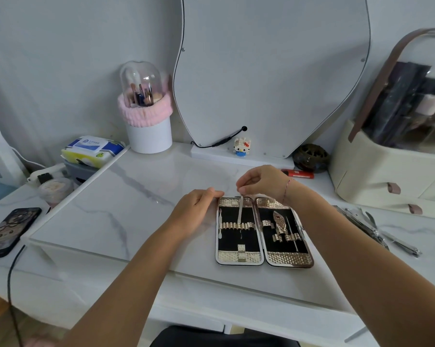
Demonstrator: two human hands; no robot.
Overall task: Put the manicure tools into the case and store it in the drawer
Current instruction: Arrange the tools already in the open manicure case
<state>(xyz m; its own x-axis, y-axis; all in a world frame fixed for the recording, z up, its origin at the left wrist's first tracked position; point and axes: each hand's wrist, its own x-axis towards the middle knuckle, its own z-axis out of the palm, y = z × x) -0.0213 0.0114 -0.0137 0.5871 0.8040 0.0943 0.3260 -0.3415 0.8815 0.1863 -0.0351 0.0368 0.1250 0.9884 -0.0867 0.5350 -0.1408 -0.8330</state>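
An open gold manicure case (262, 256) with black lining lies flat on the white marble table. Several tools sit under its elastic bands. My right hand (261, 181) pinches the top end of a thin metal file (241, 212), whose lower part is slid under the band of the left half. My left hand (198, 206) rests on the table with its fingertips touching the case's top left corner. More loose metal tools (376, 229) lie on the table to the right of the case.
A phone (8, 231) lies at the left edge. Wet wipes (91, 149), a brush holder (147, 116), a mirror (269, 71), a small figurine (241, 146), a red lighter (299, 174) and a cosmetics organiser with drawers (391, 176) ring the back and right.
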